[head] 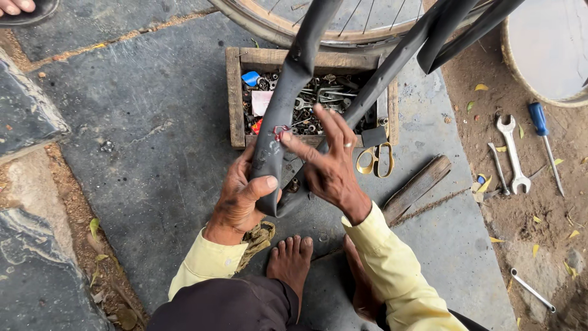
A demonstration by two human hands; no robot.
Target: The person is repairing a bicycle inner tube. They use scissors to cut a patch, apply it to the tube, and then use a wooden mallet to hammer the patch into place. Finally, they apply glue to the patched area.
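Few such things show, all inside the wooden box [234,98] of metal parts on the stone floor. A small blue packet [250,78] lies in the box's far left corner, rounded and glossy. Just below it sits a pale pink card or label [262,102], roughly rectangular, tilted a little and partly hidden behind the black tube. Below that, near the box's front wall, a small red scrap [256,126] pokes out among the nuts; whether it is a wrapper cannot be told. No signs or screens appear.
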